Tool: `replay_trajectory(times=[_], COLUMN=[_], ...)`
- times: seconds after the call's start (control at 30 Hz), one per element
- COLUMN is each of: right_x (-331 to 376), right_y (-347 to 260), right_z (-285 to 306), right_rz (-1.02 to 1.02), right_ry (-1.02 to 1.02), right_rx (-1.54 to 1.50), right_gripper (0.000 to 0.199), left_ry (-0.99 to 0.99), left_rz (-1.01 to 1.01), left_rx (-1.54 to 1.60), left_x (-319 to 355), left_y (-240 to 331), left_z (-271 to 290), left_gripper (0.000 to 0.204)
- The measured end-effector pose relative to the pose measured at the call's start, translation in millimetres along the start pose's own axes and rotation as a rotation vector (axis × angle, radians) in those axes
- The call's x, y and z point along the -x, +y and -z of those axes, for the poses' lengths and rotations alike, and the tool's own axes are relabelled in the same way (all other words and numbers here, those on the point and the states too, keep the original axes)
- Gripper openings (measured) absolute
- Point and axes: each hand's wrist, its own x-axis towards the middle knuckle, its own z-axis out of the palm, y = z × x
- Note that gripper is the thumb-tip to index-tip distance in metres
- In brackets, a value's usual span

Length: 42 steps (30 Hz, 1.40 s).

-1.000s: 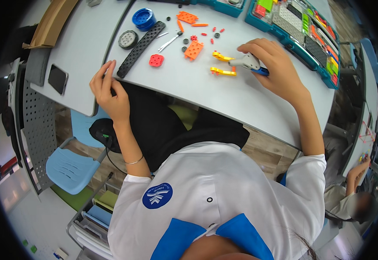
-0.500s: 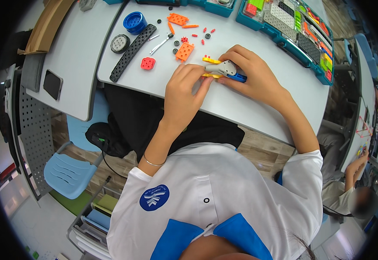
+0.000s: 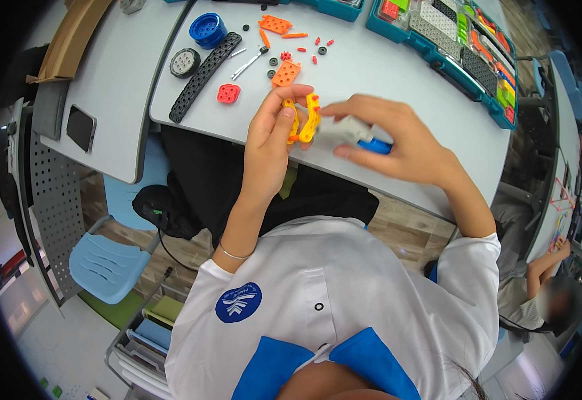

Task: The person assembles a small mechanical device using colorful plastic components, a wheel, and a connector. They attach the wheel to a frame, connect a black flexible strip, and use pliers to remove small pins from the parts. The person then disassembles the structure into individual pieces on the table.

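My left hand (image 3: 266, 137) is raised over the table's near edge, thumb and fingers closed on a yellow toy-building assembly (image 3: 312, 119). This has two curved yellow arms with small red pins. To its right, my right hand (image 3: 414, 143) wraps round a grey-and-blue plier-like tool (image 3: 352, 129). The tool's front end is blurred by motion and points toward the yellow assembly; whether they touch, I cannot tell. Just beyond my left fingers lies an orange perforated plate (image 3: 286, 74). A red perforated block (image 3: 228, 93) is on the table to the left.
A long black perforated beam (image 3: 204, 79), a grey-and-black wheel (image 3: 184, 63) and a blue rim (image 3: 208, 31) lie at the left. Small red pins (image 3: 314, 60) are scattered further back. A teal parts case (image 3: 451, 77) stands at the far right. A phone (image 3: 81, 129) rests on the neighbouring table.
My left hand has lifted and turned the yellow assembly upright, nearer to me. The tool in my right hand has drawn back from the assembly, to the right and nearer.
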Motion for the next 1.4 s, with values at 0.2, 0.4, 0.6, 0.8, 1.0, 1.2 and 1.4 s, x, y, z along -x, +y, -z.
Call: replay_trajectory(times=[0.2, 0.4, 0.6, 0.8, 1.0, 1.2, 1.4], right_x=[0.1, 3.2, 7.1, 4.1, 3.0, 5.1, 3.4], right_y=[12.2, 17.0, 10.2, 15.6, 17.7, 15.4, 13.1], right_z=[7.8, 3.4, -6.1, -9.9, -9.6, -9.8, -13.9], right_rz=[0.018, 0.007, -0.068, -0.077, -0.002, 0.020, -0.044], right_ry=[0.118, 0.073, 0.046, 0.053, 0.116, 0.128, 0.109], right_rx=[0.515, 0.565, 0.655, 0.618, 0.570, 0.608, 0.344], right_gripper=[0.037, 0.036, 0.035, 0.031, 0.032, 0.032, 0.026], left_ry=[0.022, 0.079, 0.112, 0.108, 0.102, -0.057, -0.176], left_rz=[-0.053, -0.273, -0.644, -0.539, -0.399, 0.110, 0.010], left_rx=[-0.088, -0.415, -0.851, -0.754, -0.526, -0.112, -0.113], left_x=[3.4, 5.8, 0.1, 0.9, -0.6, -4.1, -3.5], left_y=[7.1, -1.5, -7.7, -12.0, -6.6, 14.1, 25.0], left_z=[-3.5, -8.2, -8.1, -12.2, -3.9, 3.7, 14.4], left_gripper=[0.030, 0.029, 0.030, 0.025, 0.014, 0.019, 0.014])
